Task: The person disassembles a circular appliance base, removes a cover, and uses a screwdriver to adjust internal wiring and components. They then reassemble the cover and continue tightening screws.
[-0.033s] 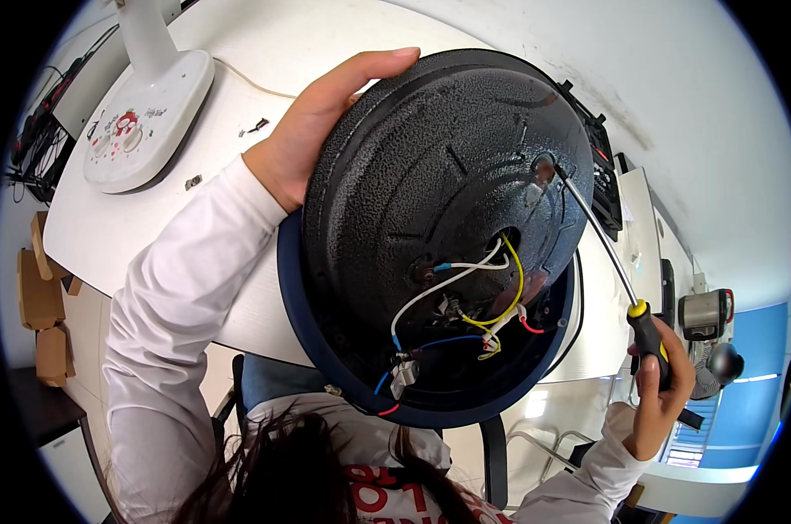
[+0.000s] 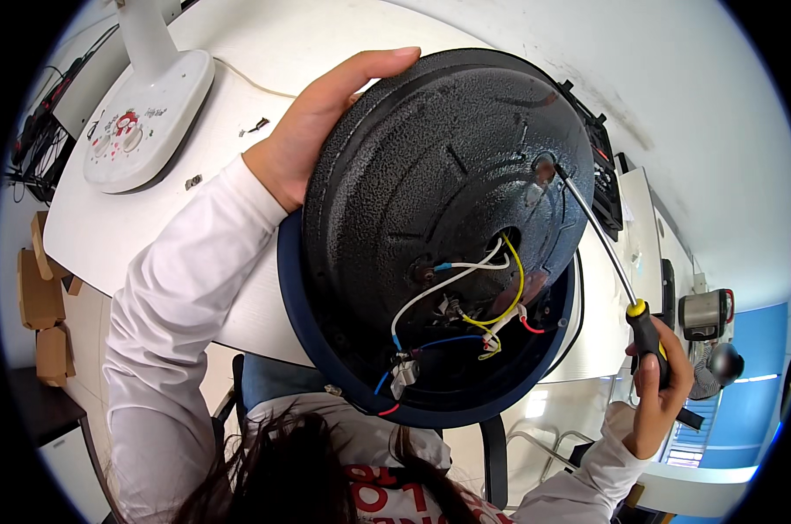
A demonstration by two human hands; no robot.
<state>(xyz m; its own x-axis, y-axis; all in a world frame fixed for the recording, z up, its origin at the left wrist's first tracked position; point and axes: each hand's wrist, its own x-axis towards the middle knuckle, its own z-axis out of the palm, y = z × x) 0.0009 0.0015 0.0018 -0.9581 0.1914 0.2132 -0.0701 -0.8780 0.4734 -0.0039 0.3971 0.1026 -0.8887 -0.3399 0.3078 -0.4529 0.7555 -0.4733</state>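
My left hand grips the rim of a black, round metal pan, thumb along its upper edge. The pan is tilted, its speckled underside toward me, above a dark blue round housing. White, yellow, blue and red wires run from a hole in the pan into the housing. A small metal part hangs on wires near the housing's front wall. My right hand is closed round the black and yellow handle of a screwdriver. Its tip touches or nearly touches a brownish round spot on the pan.
A white appliance base with a post stands at the back left of the white table. Small metal pieces lie beside it. An open black tool case is behind the pan. Cardboard boxes are at far left, a steel cooker at far right.
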